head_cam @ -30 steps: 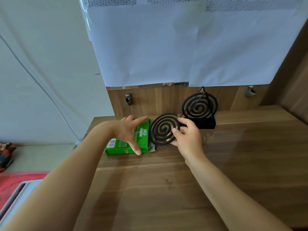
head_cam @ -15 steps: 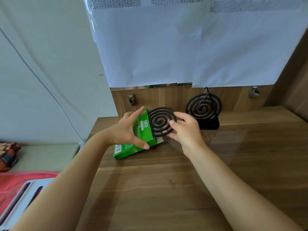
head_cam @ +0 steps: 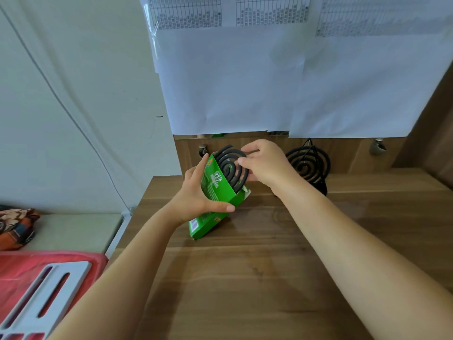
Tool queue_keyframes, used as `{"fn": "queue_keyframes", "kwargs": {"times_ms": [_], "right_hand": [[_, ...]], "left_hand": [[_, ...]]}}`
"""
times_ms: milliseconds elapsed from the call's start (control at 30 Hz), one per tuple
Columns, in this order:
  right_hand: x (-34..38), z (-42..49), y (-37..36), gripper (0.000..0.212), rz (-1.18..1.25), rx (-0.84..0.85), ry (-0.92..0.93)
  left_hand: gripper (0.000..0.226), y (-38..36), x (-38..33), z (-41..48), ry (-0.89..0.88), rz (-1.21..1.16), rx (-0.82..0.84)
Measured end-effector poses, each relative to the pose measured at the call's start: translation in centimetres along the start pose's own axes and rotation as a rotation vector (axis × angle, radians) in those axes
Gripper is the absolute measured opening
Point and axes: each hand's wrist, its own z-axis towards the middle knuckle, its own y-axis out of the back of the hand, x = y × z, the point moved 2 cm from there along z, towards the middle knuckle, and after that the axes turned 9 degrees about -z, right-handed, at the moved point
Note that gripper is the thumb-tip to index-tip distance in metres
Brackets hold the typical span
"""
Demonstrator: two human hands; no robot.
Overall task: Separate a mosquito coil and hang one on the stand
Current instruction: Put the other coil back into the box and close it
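Note:
A green mosquito-coil box (head_cam: 215, 192) is tilted up on one corner above the wooden table, gripped by my left hand (head_cam: 196, 197). A black spiral coil (head_cam: 230, 168) sits partly inside the box's open end, with my right hand (head_cam: 264, 163) holding its right edge. At the back right a black triangular stand (head_cam: 318, 185) carries another black coil (head_cam: 307, 164), which hangs upright on it.
The wooden table (head_cam: 257, 266) runs to a wood back panel with two metal knobs (head_cam: 377, 146). White papers (head_cam: 245, 82) hang on the wall above. A red cloth and a white slotted piece (head_cam: 41, 290) lie at the lower left.
My left hand has lifted and tilted the green box upright. My right hand has moved the loose coil up and into the box's open end.

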Motion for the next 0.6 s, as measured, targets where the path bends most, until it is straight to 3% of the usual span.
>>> {"fn": "queue_keyframes", "kwargs": {"times_ms": [100, 367, 600], "right_hand": [[0.3, 0.4, -0.5, 0.020, -0.067, 0.008, 0.024], [1.4, 0.7, -1.3, 0.037, -0.330, 0.048, 0.097], [2.1, 0.5, -1.8, 0.024, -0.546, -0.046, 0.168]], "left_hand": [[0.144, 0.0, 0.1, -0.2, 0.000, -0.016, -0.008], [0.143, 0.1, 0.5, -0.1, -0.001, -0.035, -0.034], [0.142, 0.2, 0.6, -0.2, 0.002, -0.048, -0.047]]}}
